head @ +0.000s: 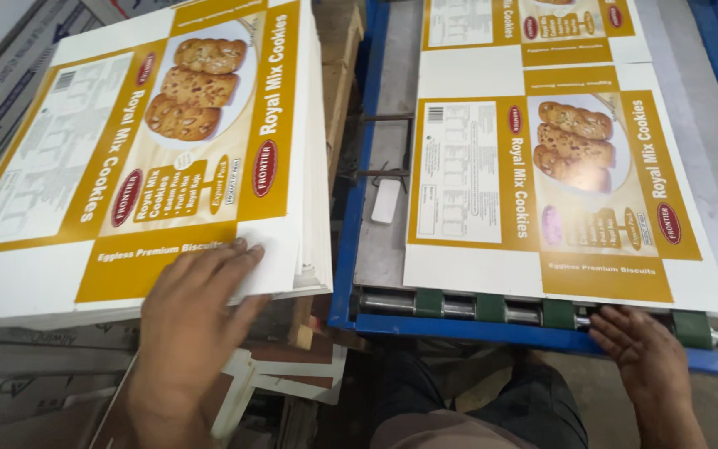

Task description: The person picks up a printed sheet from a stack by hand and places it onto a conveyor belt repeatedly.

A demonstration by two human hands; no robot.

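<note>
Cardboard stack (126, 158): white and mustard printed sheets with a biscuit picture, at left, long axis running near to far.
Left hand (189, 320): flat, fingers spread on the stack's near right corner, gripping nothing.
Right hand (646, 353): fingers resting together at the near edge of 1 sheet (542, 191) on the blue machine bed (359, 208), right.
Nearer hand: left, touching the stack.

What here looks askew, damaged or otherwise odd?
Nothing looks damaged or spilled. The stack of printed sheets under the left hand lies rotated compared with the sheet on the machine bed, which sits fairly square to the blue frame near the right hand.
</note>
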